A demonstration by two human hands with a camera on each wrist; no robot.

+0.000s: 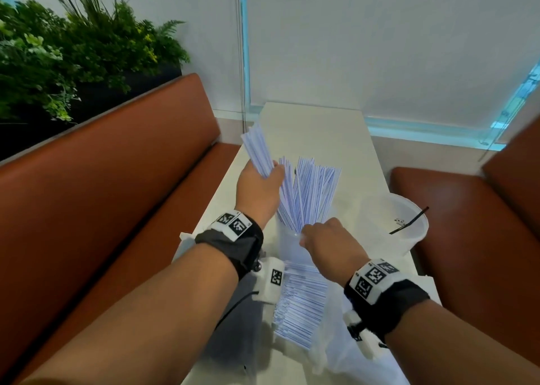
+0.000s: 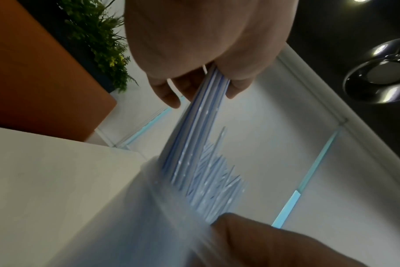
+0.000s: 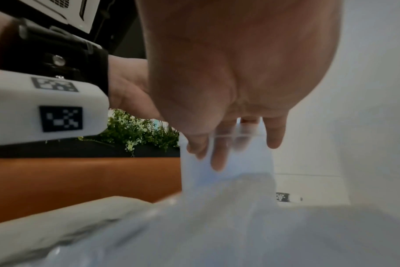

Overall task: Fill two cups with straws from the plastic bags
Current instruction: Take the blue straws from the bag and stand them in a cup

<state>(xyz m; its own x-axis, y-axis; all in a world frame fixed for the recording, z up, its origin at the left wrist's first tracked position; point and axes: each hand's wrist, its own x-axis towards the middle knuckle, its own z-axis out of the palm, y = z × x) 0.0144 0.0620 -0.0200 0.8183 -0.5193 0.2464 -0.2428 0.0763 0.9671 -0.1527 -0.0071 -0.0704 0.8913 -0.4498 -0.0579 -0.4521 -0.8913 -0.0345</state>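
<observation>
Straws (image 1: 306, 191) in white-and-blue paper wrappers stand fanned out in a clear cup (image 1: 287, 247) on the white table (image 1: 327, 133). The left hand (image 1: 258, 191) grips a further bundle of straws (image 1: 257, 150), lower ends in that cup. The right hand (image 1: 328, 248) has fingers on the cup's rim, curled over it; a second cup (image 1: 409, 226) stands to the right, and a plastic bag of straws (image 1: 301, 305) lies nearer.
</observation>
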